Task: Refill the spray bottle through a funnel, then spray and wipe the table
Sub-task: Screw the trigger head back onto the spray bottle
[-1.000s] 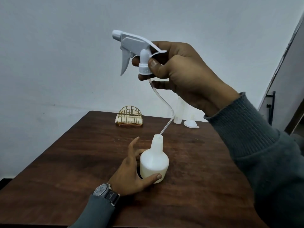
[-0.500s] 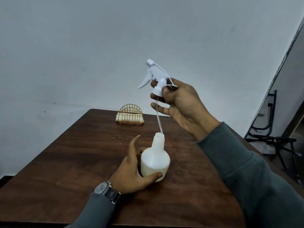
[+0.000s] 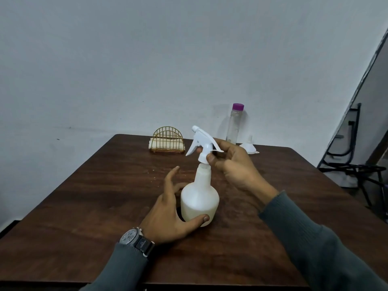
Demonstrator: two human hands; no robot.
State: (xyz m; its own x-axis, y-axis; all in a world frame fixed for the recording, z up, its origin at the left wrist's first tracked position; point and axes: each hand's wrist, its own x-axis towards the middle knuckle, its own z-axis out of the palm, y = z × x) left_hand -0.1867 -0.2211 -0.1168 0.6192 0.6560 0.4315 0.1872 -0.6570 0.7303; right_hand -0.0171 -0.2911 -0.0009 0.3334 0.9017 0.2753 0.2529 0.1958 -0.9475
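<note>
Refill seems done; funnel [image 3: 248,148] lies aside; right hand [image 3: 235,169] pinches spray head [image 3: 202,138] onto bottle [image 3: 199,198]; left hand [image 3: 168,215] grips its base; spraying, wiping remain.

On my feed the left hand [image 3: 168,215] is wrapped round the base of the white spray bottle [image 3: 199,198], thumb across the front, index finger sticking up. The right hand [image 3: 235,164] pinches the trigger head [image 3: 201,141] by its collar, right over the bottle's neck. At the back of the wooden counter [image 3: 105,196] there's a gold wire napkin holder [image 3: 167,139], a purple-capped clear bottle [image 3: 234,127], and a white funnel [image 3: 248,149] mouth-down beside it.
</note>
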